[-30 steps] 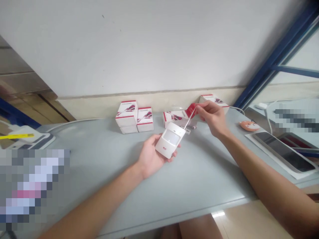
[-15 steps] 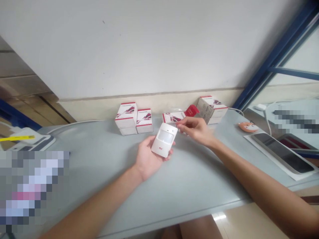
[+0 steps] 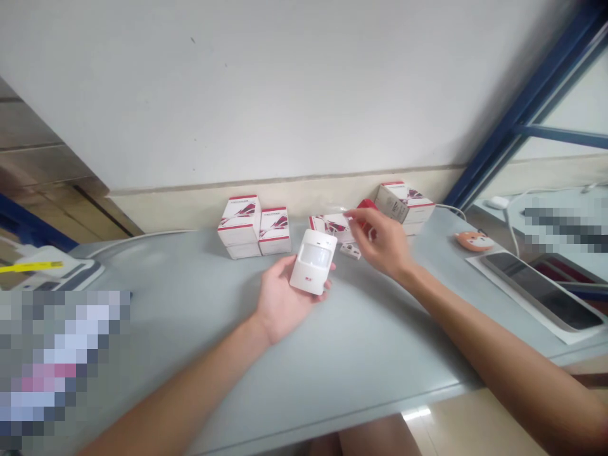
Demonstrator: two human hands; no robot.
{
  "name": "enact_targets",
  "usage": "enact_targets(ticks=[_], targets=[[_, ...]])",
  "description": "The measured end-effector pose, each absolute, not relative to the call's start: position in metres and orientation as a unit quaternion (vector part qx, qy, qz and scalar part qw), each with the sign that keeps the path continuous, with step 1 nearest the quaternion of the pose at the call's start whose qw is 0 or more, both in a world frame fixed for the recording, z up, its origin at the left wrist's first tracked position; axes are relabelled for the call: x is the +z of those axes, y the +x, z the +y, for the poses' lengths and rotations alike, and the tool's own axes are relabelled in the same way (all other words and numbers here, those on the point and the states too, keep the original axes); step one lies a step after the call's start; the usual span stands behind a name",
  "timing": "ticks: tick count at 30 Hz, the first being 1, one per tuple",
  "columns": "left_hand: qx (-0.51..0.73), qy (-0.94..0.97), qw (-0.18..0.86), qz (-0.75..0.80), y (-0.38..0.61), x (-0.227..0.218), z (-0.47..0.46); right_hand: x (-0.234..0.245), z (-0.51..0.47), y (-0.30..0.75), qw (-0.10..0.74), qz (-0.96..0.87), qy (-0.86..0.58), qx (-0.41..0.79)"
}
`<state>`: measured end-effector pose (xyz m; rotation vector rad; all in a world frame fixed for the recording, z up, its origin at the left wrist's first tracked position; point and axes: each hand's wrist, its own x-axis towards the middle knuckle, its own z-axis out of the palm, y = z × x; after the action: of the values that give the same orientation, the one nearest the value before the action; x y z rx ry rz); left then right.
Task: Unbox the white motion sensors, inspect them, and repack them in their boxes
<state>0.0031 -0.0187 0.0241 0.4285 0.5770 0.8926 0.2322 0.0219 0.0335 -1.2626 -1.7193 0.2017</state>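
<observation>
My left hand [image 3: 280, 297] lies palm up over the grey table [image 3: 361, 342], its fingers closed round a white motion-sensor housing [image 3: 312, 261] with a frosted window and a small red mark. My right hand [image 3: 382, 240] hovers just right of the sensor and behind it. Its thumb and forefinger are pinched together near an open red-and-white box [image 3: 332, 223] with a raised red flap [image 3: 367, 205]; what they hold is too small to name. A small white part [image 3: 351, 251] lies on the table under that hand.
Two red-and-white boxes [image 3: 240, 225] [image 3: 274, 229] stand against the wall, a third [image 3: 403, 201] at the right. An orange figurine [image 3: 475, 240] and a dark tablet [image 3: 541, 288] on white paper lie at the right. A white device with a yellow strip [image 3: 42, 267] sits far left.
My right hand came down from beside the red flap to the top of the sensor, then lifted back toward the open box. The sensor in my left hand shifted slightly left and away.
</observation>
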Motion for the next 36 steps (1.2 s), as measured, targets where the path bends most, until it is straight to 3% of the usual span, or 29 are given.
enact_targets(ticks=[2, 5, 10, 15, 20, 22, 25, 31, 36], targets=[[0.422, 0.207, 0.841, 0.269, 0.003, 0.024, -0.019, 0.034, 0.03, 0.242, 0.535, -0.634, -0.557, 0.029], [0.421, 0.209, 0.841, 0.269, 0.002, 0.024, -0.02, 0.032, 0.044, 0.258, 0.594, -0.54, -0.594, 0.056], [0.419, 0.21, 0.84, 0.273, 0.003, 0.025, -0.02, 0.027, 0.049, 0.266, 0.574, -0.557, -0.598, 0.051], [0.415, 0.22, 0.839, 0.273, 0.004, 0.026, -0.019, 0.042, 0.057, 0.246, 0.411, -0.677, -0.602, -0.106], [0.412, 0.223, 0.842, 0.268, 0.005, 0.023, -0.019, 0.058, 0.106, 0.219, 0.185, -0.75, -0.628, -0.094], [0.409, 0.227, 0.843, 0.266, 0.005, 0.023, -0.019, 0.061, 0.124, 0.215, 0.159, -0.746, -0.641, -0.083], [0.419, 0.254, 0.829, 0.27, 0.002, 0.028, -0.019, 0.063, 0.128, 0.217, 0.184, -0.739, -0.641, -0.098], [0.501, 0.271, 0.779, 0.261, -0.008, 0.052, -0.024, 0.05, 0.076, 0.233, 0.36, -0.733, -0.549, -0.18], [0.512, 0.308, 0.742, 0.302, -0.002, 0.049, -0.027, 0.037, 0.051, 0.239, 0.402, -0.729, -0.535, -0.144]])
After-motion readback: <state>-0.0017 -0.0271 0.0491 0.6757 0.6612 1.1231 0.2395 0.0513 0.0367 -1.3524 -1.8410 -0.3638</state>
